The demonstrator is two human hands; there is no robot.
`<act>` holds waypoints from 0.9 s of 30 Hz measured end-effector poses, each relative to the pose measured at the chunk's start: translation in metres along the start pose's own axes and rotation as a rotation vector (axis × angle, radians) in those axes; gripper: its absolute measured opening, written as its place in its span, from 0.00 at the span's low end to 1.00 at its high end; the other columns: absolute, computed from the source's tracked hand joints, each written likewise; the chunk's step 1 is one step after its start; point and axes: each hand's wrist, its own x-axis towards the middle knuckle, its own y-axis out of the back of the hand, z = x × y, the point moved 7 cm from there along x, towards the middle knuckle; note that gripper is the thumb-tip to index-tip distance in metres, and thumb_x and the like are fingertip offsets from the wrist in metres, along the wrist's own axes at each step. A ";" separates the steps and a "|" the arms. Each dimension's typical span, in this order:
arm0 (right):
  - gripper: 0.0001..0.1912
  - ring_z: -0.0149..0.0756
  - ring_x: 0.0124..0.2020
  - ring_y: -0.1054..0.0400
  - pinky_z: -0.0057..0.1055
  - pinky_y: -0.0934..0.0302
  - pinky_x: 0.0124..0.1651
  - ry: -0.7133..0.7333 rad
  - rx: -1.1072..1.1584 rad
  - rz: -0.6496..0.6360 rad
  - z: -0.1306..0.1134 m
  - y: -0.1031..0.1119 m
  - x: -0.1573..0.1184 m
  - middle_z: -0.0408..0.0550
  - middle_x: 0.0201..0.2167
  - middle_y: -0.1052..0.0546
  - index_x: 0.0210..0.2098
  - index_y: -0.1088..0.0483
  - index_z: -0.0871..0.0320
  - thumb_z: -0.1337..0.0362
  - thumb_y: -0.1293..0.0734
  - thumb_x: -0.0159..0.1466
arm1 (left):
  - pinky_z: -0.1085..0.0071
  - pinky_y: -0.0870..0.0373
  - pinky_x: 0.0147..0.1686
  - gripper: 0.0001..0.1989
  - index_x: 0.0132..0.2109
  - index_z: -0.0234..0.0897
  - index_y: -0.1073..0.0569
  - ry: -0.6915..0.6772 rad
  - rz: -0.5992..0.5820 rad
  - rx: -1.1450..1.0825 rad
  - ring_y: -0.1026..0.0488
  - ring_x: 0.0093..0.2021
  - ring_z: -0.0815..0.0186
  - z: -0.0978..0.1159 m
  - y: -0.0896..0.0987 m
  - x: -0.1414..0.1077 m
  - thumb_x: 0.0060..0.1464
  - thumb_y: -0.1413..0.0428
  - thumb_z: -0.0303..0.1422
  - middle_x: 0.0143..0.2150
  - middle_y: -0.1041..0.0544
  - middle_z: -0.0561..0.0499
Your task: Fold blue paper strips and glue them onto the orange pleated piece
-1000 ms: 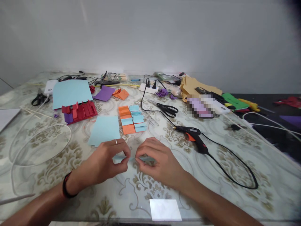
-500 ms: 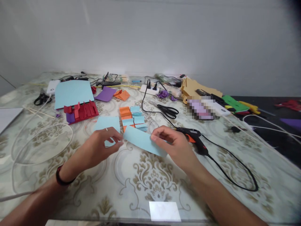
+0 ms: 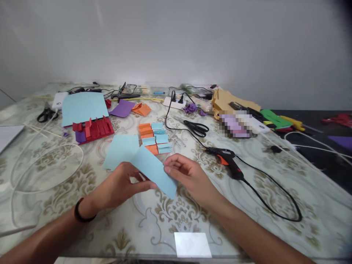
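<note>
A light blue paper strip (image 3: 154,169) is held above the table between both hands, tilted down to the right. My left hand (image 3: 128,183) pinches its lower left edge, fingers partly behind the paper. My right hand (image 3: 187,176) grips the upper right edge between thumb and fingers. Beyond the left hand lies a light blue paper sheet (image 3: 119,148), partly covered by the strip and that hand. Just past the strip sits a folded orange and blue paper piece (image 3: 155,138). To the right of my right hand rests a black glue gun (image 3: 227,157) with an orange trigger.
Black-handled scissors (image 3: 196,128) lie near a white power strip (image 3: 174,103). A red folded paper piece (image 3: 95,130) and a large blue sheet (image 3: 85,108) are at the left. Brown paper (image 3: 233,102) is stacked at the back right. A white cable (image 3: 46,190) loops at left.
My left hand has moved right and taken hold of the blue paper strip. The strip has turned more steeply, its right end now lower and nearer. My right hand has shifted slightly left.
</note>
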 end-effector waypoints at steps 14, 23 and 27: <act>0.22 0.39 0.49 0.26 0.38 0.32 0.53 0.007 -0.121 -0.222 -0.004 -0.017 -0.010 0.49 0.46 0.22 0.53 0.32 0.54 0.49 0.29 0.67 | 0.73 0.28 0.32 0.09 0.35 0.38 0.19 -0.034 0.030 0.103 0.23 0.31 0.66 0.002 0.002 -0.002 0.62 0.39 0.36 0.31 0.17 0.53; 0.13 0.39 0.48 0.23 0.40 0.31 0.53 0.011 -0.133 -0.193 -0.005 -0.017 -0.008 0.49 0.45 0.18 0.52 0.29 0.55 0.55 0.35 0.73 | 0.71 0.25 0.39 0.10 0.41 0.38 0.21 -0.049 -0.075 -0.066 0.23 0.38 0.65 0.014 0.000 -0.002 0.64 0.48 0.29 0.38 0.19 0.52; 0.16 0.42 0.51 0.23 0.40 0.30 0.52 0.030 -0.186 -0.207 -0.009 -0.018 -0.008 0.52 0.48 0.19 0.52 0.27 0.55 0.53 0.31 0.70 | 0.70 0.23 0.38 0.08 0.39 0.36 0.21 0.014 -0.008 -0.062 0.23 0.36 0.64 0.008 0.000 0.000 0.62 0.45 0.30 0.35 0.18 0.52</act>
